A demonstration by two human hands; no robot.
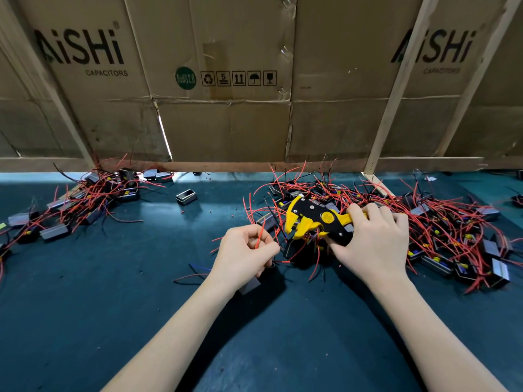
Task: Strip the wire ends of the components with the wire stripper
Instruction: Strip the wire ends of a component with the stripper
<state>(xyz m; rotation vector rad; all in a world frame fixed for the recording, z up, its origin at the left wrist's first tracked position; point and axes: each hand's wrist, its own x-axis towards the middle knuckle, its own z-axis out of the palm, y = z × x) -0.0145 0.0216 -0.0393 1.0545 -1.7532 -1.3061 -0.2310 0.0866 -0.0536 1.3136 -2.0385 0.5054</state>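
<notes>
I am pinching a red wire [260, 235] in my left hand [245, 252], my right hand [375, 239] gripping the wire stripper [317, 222] — best fed squarely between its jaws.

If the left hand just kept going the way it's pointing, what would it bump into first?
Probably the black component lying just past the left hand's fingertips, below the wire stripper's yellow head. The hand already pinches a red wire. Depth is hard to judge from one view.

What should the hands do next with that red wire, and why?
Probably bring the wire tip to the stripper. The left hand pinches the wire, its end free and pointing up, and the right hand grips the stripper right beside it, with the jaws facing the wire but nothing visibly in them yet.
</notes>
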